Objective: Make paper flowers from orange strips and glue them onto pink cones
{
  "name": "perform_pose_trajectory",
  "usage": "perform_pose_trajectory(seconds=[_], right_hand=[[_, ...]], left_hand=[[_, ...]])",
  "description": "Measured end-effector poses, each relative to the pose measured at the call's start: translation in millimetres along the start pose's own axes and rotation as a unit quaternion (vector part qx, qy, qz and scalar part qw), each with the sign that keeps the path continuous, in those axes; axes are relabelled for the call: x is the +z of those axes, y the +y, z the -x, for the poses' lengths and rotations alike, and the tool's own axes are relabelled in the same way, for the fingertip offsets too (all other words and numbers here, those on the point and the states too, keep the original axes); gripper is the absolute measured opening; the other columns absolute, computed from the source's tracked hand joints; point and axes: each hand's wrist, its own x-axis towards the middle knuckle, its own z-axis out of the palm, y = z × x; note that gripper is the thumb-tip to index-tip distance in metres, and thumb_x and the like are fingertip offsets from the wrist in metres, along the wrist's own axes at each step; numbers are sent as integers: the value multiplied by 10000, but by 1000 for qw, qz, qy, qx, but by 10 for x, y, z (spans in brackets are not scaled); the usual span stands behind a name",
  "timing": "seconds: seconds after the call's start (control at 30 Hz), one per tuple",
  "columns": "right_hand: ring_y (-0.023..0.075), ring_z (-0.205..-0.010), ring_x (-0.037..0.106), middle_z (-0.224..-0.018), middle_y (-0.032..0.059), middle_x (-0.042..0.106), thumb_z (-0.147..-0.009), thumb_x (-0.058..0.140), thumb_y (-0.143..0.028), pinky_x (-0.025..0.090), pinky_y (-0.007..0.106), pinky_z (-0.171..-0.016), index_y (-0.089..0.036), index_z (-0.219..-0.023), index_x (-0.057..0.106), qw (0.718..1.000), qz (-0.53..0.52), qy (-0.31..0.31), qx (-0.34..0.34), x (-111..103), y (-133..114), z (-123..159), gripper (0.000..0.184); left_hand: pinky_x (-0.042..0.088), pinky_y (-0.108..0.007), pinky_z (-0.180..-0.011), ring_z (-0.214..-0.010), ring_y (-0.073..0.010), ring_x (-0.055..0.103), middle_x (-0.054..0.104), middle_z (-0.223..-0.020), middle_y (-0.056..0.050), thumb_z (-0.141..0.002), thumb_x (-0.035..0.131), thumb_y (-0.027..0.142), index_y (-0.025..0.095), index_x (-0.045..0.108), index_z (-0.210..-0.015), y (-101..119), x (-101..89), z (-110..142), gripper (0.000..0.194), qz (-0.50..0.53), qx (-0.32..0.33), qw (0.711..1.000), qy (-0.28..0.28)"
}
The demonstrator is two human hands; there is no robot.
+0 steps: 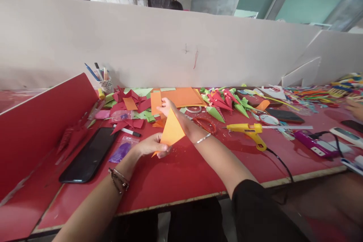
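My left hand [151, 145] grips the lower edge of a folded orange paper triangle [172, 130] between thumb and fingers, above the red table. Farther out, my right hand [168, 106] is closed on a small orange paper rectangle [155, 100]; its fingertips are partly hidden. Behind that hand lies a stack of orange paper sheets [184, 97]. Red and green paper scraps [136, 100] spread out to the left. Just right of my right forearm are red-handled scissors [205, 124], partly covered by the arm.
A yellow glue gun [249, 130] with its cord lies at right, beside finished red and green paper cones [221, 100]. A purple power strip [316, 143] sits farther right. On the left are a black phone [88, 155], a pen cup [106, 84] and a red divider [48, 124].
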Motion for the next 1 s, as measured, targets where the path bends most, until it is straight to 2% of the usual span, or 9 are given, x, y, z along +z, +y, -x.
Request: perform_pose_trajectory(seconds=[0.13, 0.27, 0.4, 0.47, 0.53, 0.6, 0.7, 0.83, 1.0], right_hand=[[93, -576, 547, -829, 13, 589, -660, 566, -132, 442, 226, -558, -182, -1039, 430, 1000, -1, -2, 14, 182, 9, -294, 406], [89, -643, 562, -917, 38, 566, -734, 509, -169, 444, 216, -610, -183, -1090, 420, 1000, -15, 5, 24, 86, -60, -309, 367], [96, -632, 561, -787, 31, 587, -822, 399, -311, 447, 224, -619, -170, -966, 518, 998, -45, -48, 11, -246, -229, 79, 234], [118, -620, 557, -747, 37, 594, -818, 381, -427, 451, 247, -582, -176, -974, 528, 976, -124, -179, 12, -418, -314, 378, 330], [133, -645, 558, -750, 42, 593, -791, 403, -494, 454, 262, -586, -181, -970, 543, 956, -160, -244, 25, -546, -369, 674, 387], [144, -717, 558, -771, 35, 588, -758, 458, -499, 456, 274, -642, -195, -959, 555, 951, -178, -253, 24, -616, -381, 913, 377], [140, -791, 543, -859, 20, 578, -722, 561, -378, 441, 285, -726, -233, -990, 541, 946, -203, -253, 24, -633, -324, 1111, 306], [130, -783, 521, -894, 5, 558, -726, 561, -319, 432, 291, -734, -269, -987, 541, 937, -248, -244, 29, -594, -192, 1150, 266], [133, -754, 501, -856, 9, 546, -679, 580, -427, 431, 280, -697, -249, -936, 568, 935, -258, -236, 56, -553, -77, 1130, 313]], left_hand=[[263, -235, -433, -325, -62, 298, 365, -310, 61, -479, 613, 642, 176, 430, -478, 10, -1, 19, 500, -1, 1, 1000, 16], [255, -225, -428, -329, -57, 304, 376, -320, 54, -513, 606, 622, 167, 432, -469, 8, -5, 22, 489, -6, 18, 999, 30], [261, -225, -449, -351, -49, 276, 370, -340, 59, -551, 585, 610, 165, 415, -458, 5, -16, 7, 485, -13, 42, 998, 46], [266, -228, -460, -364, -51, 274, 369, -350, 57, -565, 574, 609, 167, 404, -445, 7, -14, -4, 488, -18, 50, 997, 48], [274, -231, -469, -372, -53, 277, 371, -357, 53, -569, 568, 611, 167, 402, -432, 16, 0, -17, 493, -23, 52, 997, 45], [275, -233, -462, -369, -56, 282, 371, -352, 51, -558, 574, 614, 168, 412, -431, 30, 25, -27, 492, -29, 48, 998, 37], [260, -229, -425, -351, -59, 292, 372, -341, 48, -541, 585, 618, 170, 427, -444, 47, 63, -32, 485, -35, 37, 999, 16], [256, -225, -404, -338, -58, 303, 375, -338, 43, -540, 583, 623, 174, 416, -439, 31, 69, -19, 490, -36, 28, 999, -11], [211, -220, -381, -337, -56, 286, 372, -342, 42, -540, 597, 606, 178, 404, -444, 8, 42, -7, 480, -31, 5, 999, -34]])
